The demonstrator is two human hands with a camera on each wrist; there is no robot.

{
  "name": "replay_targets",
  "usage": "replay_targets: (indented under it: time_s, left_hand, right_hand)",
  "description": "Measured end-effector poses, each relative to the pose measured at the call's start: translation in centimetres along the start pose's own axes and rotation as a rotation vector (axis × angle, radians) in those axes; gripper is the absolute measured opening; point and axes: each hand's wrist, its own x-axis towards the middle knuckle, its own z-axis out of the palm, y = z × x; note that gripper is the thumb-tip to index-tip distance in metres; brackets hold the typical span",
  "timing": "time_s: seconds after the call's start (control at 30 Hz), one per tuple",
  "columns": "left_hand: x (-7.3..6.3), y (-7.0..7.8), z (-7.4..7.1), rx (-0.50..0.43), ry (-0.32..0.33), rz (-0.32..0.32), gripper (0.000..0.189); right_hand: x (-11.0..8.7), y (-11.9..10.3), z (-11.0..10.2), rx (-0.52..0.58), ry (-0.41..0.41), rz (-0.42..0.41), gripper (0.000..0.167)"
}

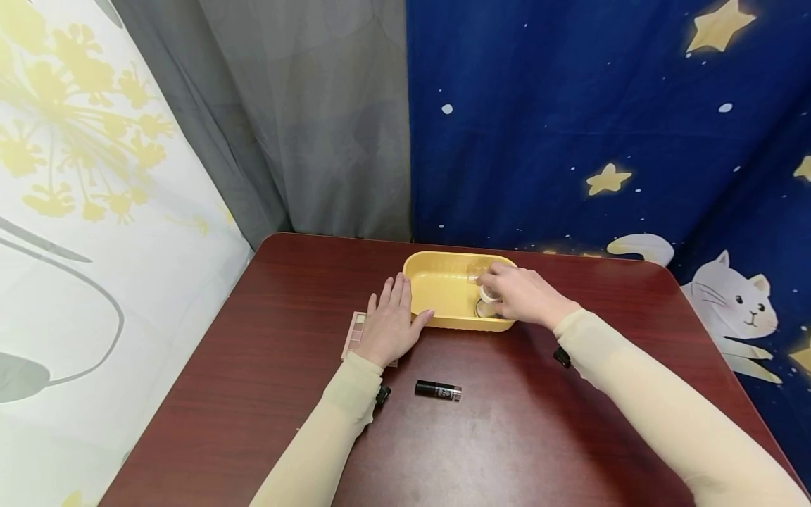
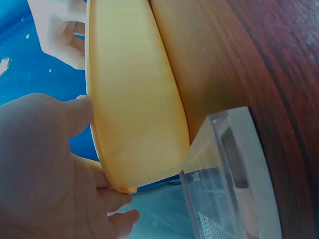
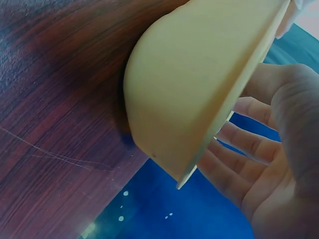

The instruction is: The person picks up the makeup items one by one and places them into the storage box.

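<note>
A yellow plastic bin (image 1: 443, 292) stands near the table's far edge. My left hand (image 1: 391, 325) lies against its left end, fingers straight along the rim and thumb at the front corner. Over the bin's right end, my right hand (image 1: 521, 292) reaches inside and holds a small round white-and-clear container (image 1: 486, 294), partly covered by the fingers. Just beyond those fingers, a clear item (image 1: 473, 276) shows in the bin. In the right wrist view, the bin's wall (image 3: 174, 84) hides what the fingertips touch.
Partly under my left hand is a makeup palette (image 1: 352, 336) with a clear lid, beside the bin. A black tube with a clear end (image 1: 437, 390) lies on the dark red table (image 1: 507, 436) in front. Curtains (image 1: 570, 105) hang behind the table.
</note>
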Motion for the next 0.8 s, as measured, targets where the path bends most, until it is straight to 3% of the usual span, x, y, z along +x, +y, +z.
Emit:
replay_targets:
  time_s: [0.2, 0.8]
  left_hand:
    - [0.1, -0.1, 0.0, 0.001, 0.001, -0.001, 0.085]
    - [0.2, -0.1, -0.1, -0.012, 0.004, 0.006, 0.084]
  right_hand:
    - [0.4, 0.4, 0.6, -0.053, -0.018, -0.016, 0.024]
    - [1.9, 1.3, 1.3, -0.024, -0.102, 0.065, 0.023]
